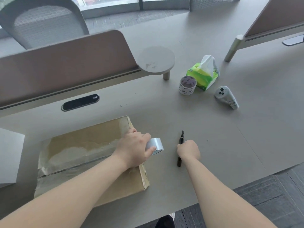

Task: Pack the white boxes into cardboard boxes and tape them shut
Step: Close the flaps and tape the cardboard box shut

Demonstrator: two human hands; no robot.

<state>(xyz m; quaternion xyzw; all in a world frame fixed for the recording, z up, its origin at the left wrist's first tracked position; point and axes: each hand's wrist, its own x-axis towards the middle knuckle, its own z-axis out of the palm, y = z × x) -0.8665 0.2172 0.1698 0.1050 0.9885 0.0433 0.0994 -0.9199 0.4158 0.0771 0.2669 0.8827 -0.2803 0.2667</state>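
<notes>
A closed cardboard box lies on the grey desk, with clear tape running along its top seam and over its edges. My left hand grips a roll of clear tape at the box's right edge, with the tape stretched back along the seam. To the right, my right hand grips a black utility knife that lies on the desk, its tip pointing away from me. At the far left edge sits a white box, partly out of view.
A second tape roll, a green tissue pack and a grey controller lie at the back right. A brown divider panel and a round shelf stand behind the box. The desk edge runs near my right forearm.
</notes>
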